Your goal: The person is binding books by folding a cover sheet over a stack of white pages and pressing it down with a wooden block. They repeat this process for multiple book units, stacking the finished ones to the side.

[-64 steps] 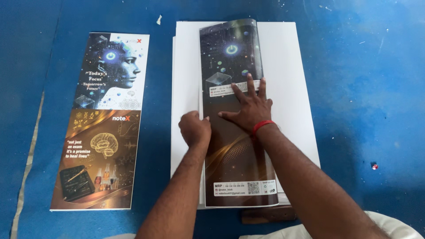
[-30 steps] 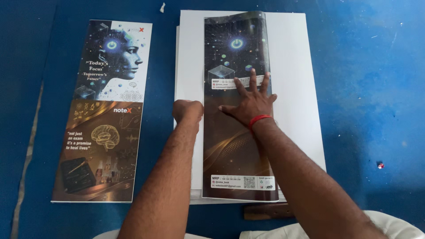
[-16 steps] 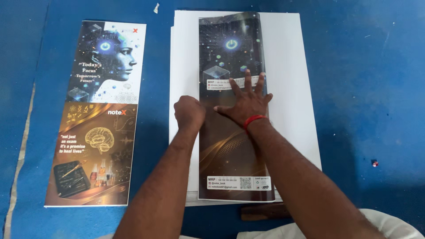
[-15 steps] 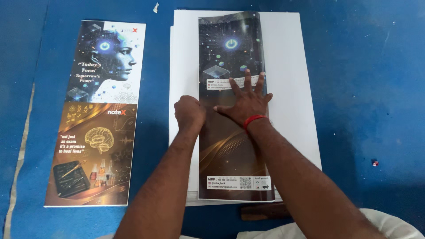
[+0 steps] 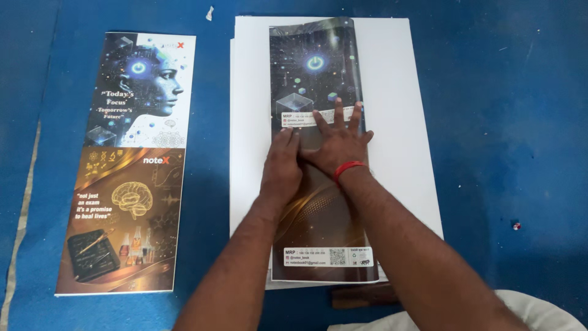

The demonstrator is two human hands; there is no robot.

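Presently my right hand [image 5: 338, 144] lies flat, fingers spread, on the dark cover [image 5: 318, 202] atop white sheets [image 5: 404, 122]; my left hand [image 5: 282, 165] presses beside it, fingers together, holding nothing.

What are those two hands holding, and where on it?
Nothing is gripped. Both the left hand and the right hand lie flat, palms down, pressing the middle of the dark printed sheet that lies on the white paper stack.

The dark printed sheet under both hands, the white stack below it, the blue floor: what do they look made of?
Dark printed sheet: probably glossy coated paper, with a sheen and a slight curl. White stack: matte paper or thin card, edges layered. Blue floor: seemingly scuffed, speckled matting.
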